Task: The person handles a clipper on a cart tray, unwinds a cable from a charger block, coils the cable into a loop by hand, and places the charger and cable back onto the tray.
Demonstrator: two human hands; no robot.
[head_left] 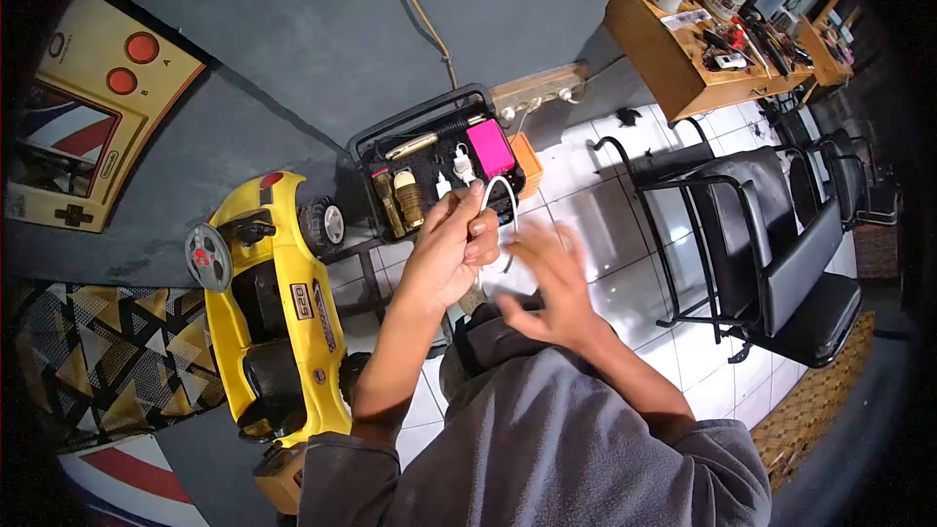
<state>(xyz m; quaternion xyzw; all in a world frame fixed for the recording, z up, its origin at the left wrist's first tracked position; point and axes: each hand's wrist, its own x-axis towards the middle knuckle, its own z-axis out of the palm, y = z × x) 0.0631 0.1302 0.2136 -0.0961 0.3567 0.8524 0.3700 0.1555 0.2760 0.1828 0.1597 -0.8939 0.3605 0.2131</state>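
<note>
My left hand (451, 252) is closed in a pinch around a white cable (509, 197), which arches up out of its fingers and hangs down on the right. Beside it, my right hand (554, 283) is blurred by motion, with thumb and fingers apart and nothing visible in it. Beyond my hands is a black tray cart (366, 148) holding a bright pink box (490, 147), a hair clipper (411, 145), a gold-coloured clipper (408, 201) and white plugs (462, 164). Part of the tray is hidden behind my left hand.
A yellow toy car (327, 371) stands on the left. On the right are black metal-framed chairs (752, 224) and a wooden table (673, 68) with bottles and tools. An orange crate (528, 164) and a wall socket strip (537, 90) sit behind the cart.
</note>
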